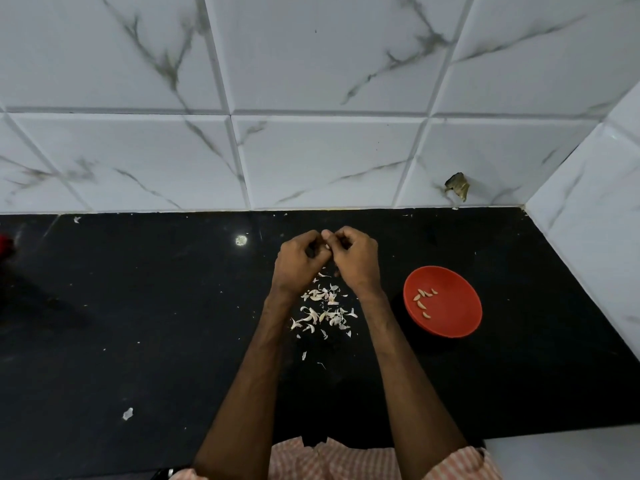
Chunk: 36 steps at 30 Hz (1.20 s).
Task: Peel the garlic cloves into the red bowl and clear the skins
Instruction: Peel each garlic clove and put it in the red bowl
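Observation:
My left hand [300, 258] and my right hand [354, 256] meet above the black counter, fingers curled together round a small pale garlic clove [326, 244] that barely shows between the fingertips. Below the hands lies a loose pile of white garlic skins [323, 311] on the counter. The red bowl [453, 323] sits to the right of my right forearm, with several peeled cloves [424, 299] in its left half.
The black counter [156, 306] ends at a white marble-tiled wall behind and on the right. A stray skin [127, 414] lies front left. Something red [5, 245] shows at the far left edge. A dark scrap [458, 186] clings to the wall.

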{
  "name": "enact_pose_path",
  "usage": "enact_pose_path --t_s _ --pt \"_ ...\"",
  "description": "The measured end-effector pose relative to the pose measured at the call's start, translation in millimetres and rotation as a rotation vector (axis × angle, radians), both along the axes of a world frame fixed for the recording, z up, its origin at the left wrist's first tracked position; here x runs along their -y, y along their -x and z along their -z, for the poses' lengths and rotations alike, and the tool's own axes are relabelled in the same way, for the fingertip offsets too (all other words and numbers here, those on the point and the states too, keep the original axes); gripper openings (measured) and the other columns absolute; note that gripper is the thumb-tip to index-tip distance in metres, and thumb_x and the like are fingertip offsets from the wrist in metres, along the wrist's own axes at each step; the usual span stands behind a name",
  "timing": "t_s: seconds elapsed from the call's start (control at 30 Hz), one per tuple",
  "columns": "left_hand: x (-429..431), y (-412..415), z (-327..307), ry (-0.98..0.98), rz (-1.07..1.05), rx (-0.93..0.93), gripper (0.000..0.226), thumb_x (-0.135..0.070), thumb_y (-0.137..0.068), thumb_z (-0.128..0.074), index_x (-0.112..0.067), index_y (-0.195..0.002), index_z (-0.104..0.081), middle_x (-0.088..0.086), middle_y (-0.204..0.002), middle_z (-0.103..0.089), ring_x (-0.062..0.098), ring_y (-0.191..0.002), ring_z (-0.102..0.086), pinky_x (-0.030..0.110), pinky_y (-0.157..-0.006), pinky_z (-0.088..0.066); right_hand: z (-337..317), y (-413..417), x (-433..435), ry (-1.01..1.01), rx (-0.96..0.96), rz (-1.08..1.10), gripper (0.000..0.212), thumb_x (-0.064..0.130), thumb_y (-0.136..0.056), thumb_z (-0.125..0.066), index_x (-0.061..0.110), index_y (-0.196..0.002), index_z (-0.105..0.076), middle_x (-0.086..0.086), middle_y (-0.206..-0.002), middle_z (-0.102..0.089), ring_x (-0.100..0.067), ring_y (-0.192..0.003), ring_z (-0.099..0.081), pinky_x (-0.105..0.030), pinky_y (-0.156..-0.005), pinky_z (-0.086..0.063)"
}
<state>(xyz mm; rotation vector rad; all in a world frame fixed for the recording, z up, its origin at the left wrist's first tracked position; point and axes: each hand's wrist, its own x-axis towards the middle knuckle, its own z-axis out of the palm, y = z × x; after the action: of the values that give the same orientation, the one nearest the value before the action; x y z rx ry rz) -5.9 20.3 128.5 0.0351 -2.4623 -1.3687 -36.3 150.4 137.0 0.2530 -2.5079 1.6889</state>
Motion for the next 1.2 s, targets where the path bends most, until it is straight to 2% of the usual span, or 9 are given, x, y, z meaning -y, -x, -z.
enact_pose_path --t_s 0.13,0.23,0.37,0.5,0.7,0.9,1.0,1.1,1.2 --pt "-2 -1 -3 -0.108 0.011 0.008 0.015 -0.016 -0.089 -0.066 -0.016 -0.075 -0.064 -0.001 -0.063 -0.060 0.003 -0.054 -0.048 0.022 -0.051 -0.041 1 -3 4 0.239 0.061 0.053 0.014 0.023 -0.091 -0.076 0.011 -0.090 -0.068 -0.006 -0.079 -0.073 -0.026 -0.071 -0.073 -0.041 -0.055 -0.062" --pt "-3 -2 -5 -0.156 0.004 0.007 0.017 -0.010 -0.088 -0.066 -0.020 -0.075 -0.064 -0.002 -0.064 -0.063 0.000 -0.054 -0.050 0.014 -0.053 -0.039 1 -5 4 0.311 0.070 0.035 0.004 0.014 -0.093 -0.072 0.015 -0.089 -0.072 -0.006 -0.081 -0.074 -0.026 -0.075 -0.073 -0.039 -0.058 -0.063" --pt "-1 0 -3 -0.217 -0.022 -0.003 0.015 -0.011 -0.090 -0.066 -0.020 -0.078 -0.066 0.005 -0.068 -0.067 0.006 -0.059 -0.055 0.017 -0.053 -0.043 0 -5 0 0.381 0.141 -0.090 0.010 0.011 -0.095 -0.069 0.007 -0.102 -0.075 -0.008 -0.093 -0.076 -0.021 -0.086 -0.075 -0.041 -0.074 -0.064" --pt "0 -1 -3 -0.242 -0.018 0.004 0.015 -0.009 -0.090 -0.068 -0.018 -0.078 -0.066 -0.005 -0.064 -0.062 0.000 -0.057 -0.051 0.011 -0.054 -0.040 0 -4 -3 0.379 0.157 -0.186 0.017 0.002 -0.091 -0.070 0.014 -0.102 -0.074 -0.006 -0.098 -0.077 -0.020 -0.093 -0.075 -0.038 -0.081 -0.063" --pt "1 1 1 -0.231 -0.064 0.025 0.013 -0.017 -0.091 -0.065 -0.015 -0.078 -0.066 0.006 -0.068 -0.063 0.008 -0.060 -0.052 0.023 -0.054 -0.042 1 -3 -5 0.368 0.154 -0.130 0.015 0.002 -0.095 -0.066 0.010 -0.102 -0.075 -0.010 -0.099 -0.076 -0.019 -0.091 -0.075 -0.031 -0.075 -0.063" --pt "6 1 9 -0.263 -0.190 0.064 0.025 -0.036 -0.083 -0.048 -0.017 -0.070 -0.060 -0.001 -0.059 -0.054 0.009 -0.054 -0.042 0.030 -0.052 -0.035 -1 -5 -10 0.485 0.228 -0.139 0.019 -0.003 -0.098 -0.059 0.002 -0.112 -0.070 -0.008 -0.095 -0.070 -0.009 -0.087 -0.069 -0.028 -0.073 -0.062" --pt "4 0 13 -0.284 -0.229 0.103 0.032 -0.031 -0.085 -0.045 -0.008 -0.066 -0.056 0.003 -0.057 -0.051 0.014 -0.054 -0.041 0.032 -0.052 -0.034 4 -6 -17 0.604 0.345 -0.137 0.020 -0.003 -0.097 -0.059 0.005 -0.112 -0.070 -0.009 -0.095 -0.069 -0.010 -0.085 -0.067 -0.032 -0.080 -0.063" --pt "-6 2 20 -0.276 -0.222 0.161 0.035 -0.024 -0.091 -0.048 -0.001 -0.065 -0.054 0.004 -0.057 -0.049 0.013 -0.053 -0.041 0.032 -0.053 -0.035 15 -10 -30 0.730 0.448 -0.068 0.022 -0.008 -0.095 -0.059 0.006 -0.106 -0.072 -0.008 -0.098 -0.071 -0.013 -0.090 -0.069 -0.029 -0.081 -0.061" --pt "-30 6 26 -0.288 -0.154 0.217 0.037 -0.019 -0.095 -0.051 -0.007 -0.060 -0.050 0.001 -0.055 -0.047 0.005 -0.048 -0.039 0.026 -0.050 -0.035 26 -12 -52 0.861 0.548 0.059 0.025 -0.014 -0.095 -0.054 0.003 -0.103 -0.070 -0.010 -0.099 -0.071 -0.017 -0.094 -0.070 -0.025 -0.079 -0.060"
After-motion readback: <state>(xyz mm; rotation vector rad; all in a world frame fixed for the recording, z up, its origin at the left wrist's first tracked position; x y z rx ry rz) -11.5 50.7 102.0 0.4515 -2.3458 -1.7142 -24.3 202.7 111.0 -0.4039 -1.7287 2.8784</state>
